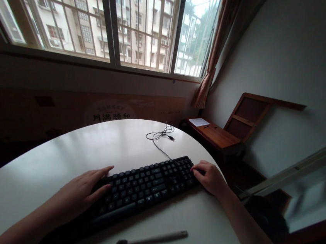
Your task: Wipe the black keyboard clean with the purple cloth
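Note:
A black keyboard lies slantwise on the round white table. My left hand rests on the keyboard's left end, fingers stretched and apart, thumb over the keys. My right hand grips the keyboard's right end, fingers curled over the number keys. The keyboard's thin black cable runs back over the table, its plug lying loose. In front of the keyboard, near the table's edge, lies a small grey brush with dark bristles at its left end.
A wooden chair with a sheet of paper on its seat stands at the right by the wall. A barred window and a tied curtain are behind the table. A glass-topped piece of furniture is at the far right.

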Motion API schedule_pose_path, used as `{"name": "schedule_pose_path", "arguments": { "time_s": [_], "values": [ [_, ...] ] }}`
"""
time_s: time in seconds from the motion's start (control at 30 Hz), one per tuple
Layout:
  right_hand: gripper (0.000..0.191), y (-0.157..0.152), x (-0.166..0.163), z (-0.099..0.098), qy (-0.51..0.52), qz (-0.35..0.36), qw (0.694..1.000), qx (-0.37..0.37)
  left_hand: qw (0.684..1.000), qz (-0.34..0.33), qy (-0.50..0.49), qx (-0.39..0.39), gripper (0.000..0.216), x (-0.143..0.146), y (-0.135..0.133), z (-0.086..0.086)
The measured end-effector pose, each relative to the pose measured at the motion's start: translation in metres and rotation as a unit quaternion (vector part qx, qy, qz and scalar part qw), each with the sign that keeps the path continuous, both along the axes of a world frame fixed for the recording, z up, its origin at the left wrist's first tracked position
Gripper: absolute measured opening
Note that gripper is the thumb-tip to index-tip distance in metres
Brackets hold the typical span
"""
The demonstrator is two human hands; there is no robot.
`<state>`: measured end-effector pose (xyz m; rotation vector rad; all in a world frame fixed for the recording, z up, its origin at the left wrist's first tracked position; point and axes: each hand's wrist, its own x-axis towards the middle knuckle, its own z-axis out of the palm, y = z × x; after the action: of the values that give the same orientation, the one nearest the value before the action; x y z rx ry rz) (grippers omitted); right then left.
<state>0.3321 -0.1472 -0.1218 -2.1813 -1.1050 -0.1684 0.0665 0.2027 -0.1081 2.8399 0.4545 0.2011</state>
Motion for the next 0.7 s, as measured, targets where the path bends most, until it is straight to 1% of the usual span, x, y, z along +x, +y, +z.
{"name": "schedule_pose_path", "arguments": {
  "time_s": [0.2, 0.33, 0.43, 0.5, 0.63, 0.7],
  "values": [
    [0.018, -0.001, 0.001, -0.001, 0.003, 0.020, 1.000, 0.004, 1.000, -0.003, -0.007, 0.004, 0.068, 0.000, -0.001, 0.001],
    [0.017, -0.001, 0.000, 0.000, -0.003, -0.006, 1.000, 0.004, 1.000, -0.004, -0.009, 0.003, 0.069, 0.000, -0.001, 0.003],
    [0.018, -0.001, 0.000, 0.000, -0.003, -0.009, 1.000, 0.009, 1.000, -0.003, -0.006, 0.002, 0.069, 0.000, -0.002, 0.003],
    [0.018, -0.001, 0.003, -0.001, -0.008, -0.012, 0.999, 0.031, 1.000, -0.003, -0.009, 0.003, 0.069, 0.000, -0.001, 0.002],
    [0.020, -0.002, 0.012, -0.006, -0.018, -0.039, 0.994, 0.103, 1.000, -0.006, -0.018, 0.005, 0.066, 0.000, 0.000, 0.000],
    [0.022, -0.002, 0.015, -0.008, -0.010, -0.032, 0.995, 0.092, 1.000, -0.005, -0.012, 0.004, 0.067, 0.000, 0.001, -0.001]
  ]
}}
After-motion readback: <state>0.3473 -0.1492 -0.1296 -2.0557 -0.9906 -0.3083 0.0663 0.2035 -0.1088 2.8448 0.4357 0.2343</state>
